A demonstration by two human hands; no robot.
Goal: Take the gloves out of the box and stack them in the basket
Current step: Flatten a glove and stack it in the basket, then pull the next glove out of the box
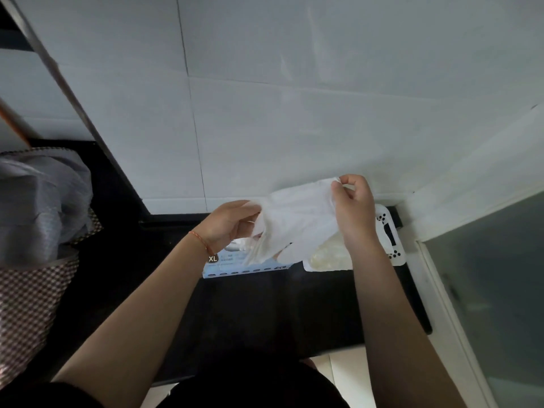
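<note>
A thin white glove (297,219) hangs stretched in the air between both hands. My left hand (228,223) grips its left end. My right hand (351,206) pinches its upper right corner. Under the glove lies a light blue glove box (244,266) marked XL, mostly hidden by the glove and my left wrist. To its right stands a white plastic basket (388,231) with a perforated rim, and pale gloves (329,254) lie inside it.
Box and basket sit on a black counter (265,307) against a white tiled wall (294,113). A checked fabric bag with grey cloth (38,219) stands at the left. A frosted glass panel (494,290) borders the right.
</note>
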